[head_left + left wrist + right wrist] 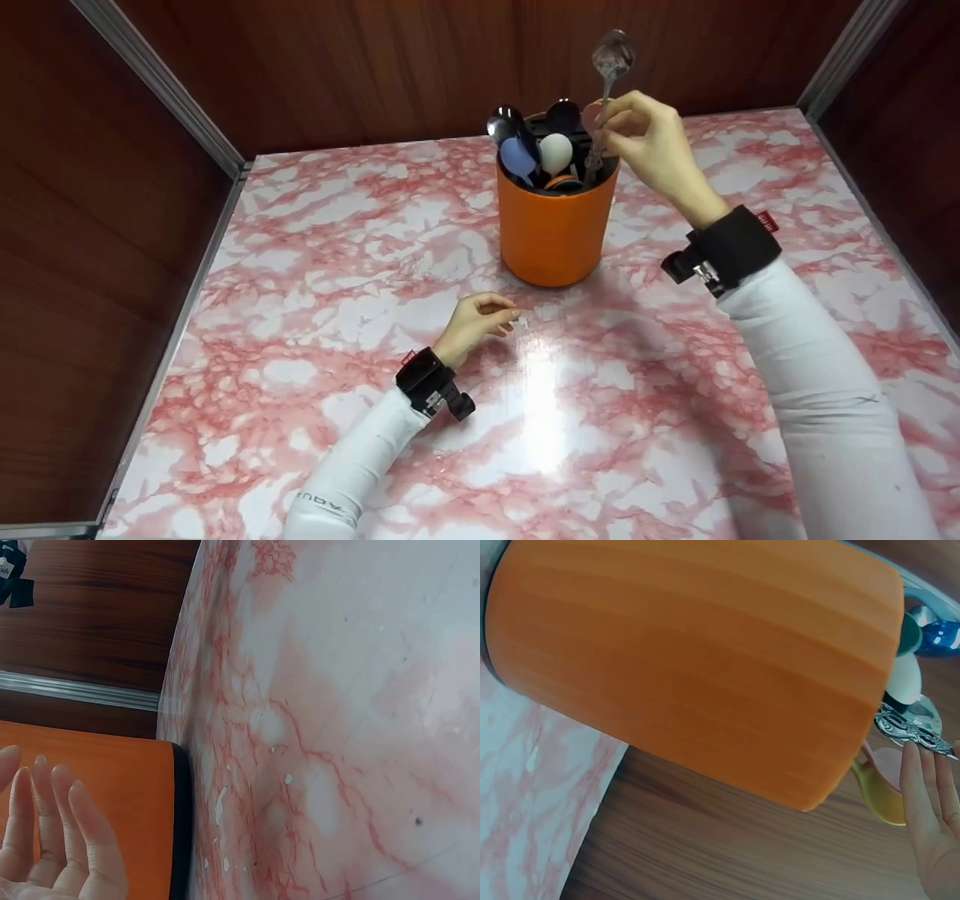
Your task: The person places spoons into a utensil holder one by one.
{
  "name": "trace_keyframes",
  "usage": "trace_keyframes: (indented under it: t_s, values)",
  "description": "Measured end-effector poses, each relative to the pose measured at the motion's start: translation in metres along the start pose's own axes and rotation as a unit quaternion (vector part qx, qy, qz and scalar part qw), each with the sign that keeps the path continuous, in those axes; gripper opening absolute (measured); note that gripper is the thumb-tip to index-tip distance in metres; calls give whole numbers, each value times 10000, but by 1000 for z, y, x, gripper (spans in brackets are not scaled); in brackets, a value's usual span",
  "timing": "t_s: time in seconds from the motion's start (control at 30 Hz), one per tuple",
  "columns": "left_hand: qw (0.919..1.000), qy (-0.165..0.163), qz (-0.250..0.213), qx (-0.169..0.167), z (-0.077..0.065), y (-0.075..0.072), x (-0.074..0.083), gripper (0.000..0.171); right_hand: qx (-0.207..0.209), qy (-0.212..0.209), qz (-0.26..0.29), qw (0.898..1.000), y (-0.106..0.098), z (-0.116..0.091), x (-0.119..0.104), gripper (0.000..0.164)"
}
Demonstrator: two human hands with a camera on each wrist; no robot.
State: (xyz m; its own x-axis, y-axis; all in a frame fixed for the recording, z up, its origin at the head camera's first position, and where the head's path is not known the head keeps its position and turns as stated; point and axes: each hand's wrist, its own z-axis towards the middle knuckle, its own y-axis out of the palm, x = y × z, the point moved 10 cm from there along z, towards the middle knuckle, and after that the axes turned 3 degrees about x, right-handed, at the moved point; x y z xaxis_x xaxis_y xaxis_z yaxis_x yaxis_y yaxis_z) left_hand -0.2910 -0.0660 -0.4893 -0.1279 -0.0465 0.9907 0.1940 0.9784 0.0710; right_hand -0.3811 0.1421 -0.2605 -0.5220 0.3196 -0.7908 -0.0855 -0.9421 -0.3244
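Note:
An orange cylindrical utensil holder (555, 232) stands on the table, packed with spoons and other utensils. Above its right rim my right hand (651, 142) pinches a silver spoon (613, 56) by its handle. The bowl of this spoon points up, while the lower end of the handle reaches down at the holder's mouth. In the right wrist view the ornate handle (915, 729) shows beside the fingers (924, 787). My left hand (480, 322) is just in front of the holder, fingers loosely bent and holding nothing; the left wrist view shows its fingers (56, 832) before the orange wall.
In the holder are a blue spoon (517, 157), a white spoon (556, 154), black utensils (564, 116) and a pink one (591, 116). Brown wood panels (375, 67) close off the back and sides of the pink-and-white marbled table (337, 247).

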Motion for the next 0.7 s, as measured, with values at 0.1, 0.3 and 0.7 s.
trace_keyframes:
  t_s: [0.1,0.3,0.7]
  values:
    - [10000,-53,29,17,0,-1,0,23,-30,-10,-18,10000,3,-1,3,13]
    - [9997,-201,61,79,0,-3,-4,21,-6,20,-159,9999,6,-3,11,11]
    - [9994,-318,35,151,-1,-7,-7,20,-59,243,-286,9993,11,-7,20,9]
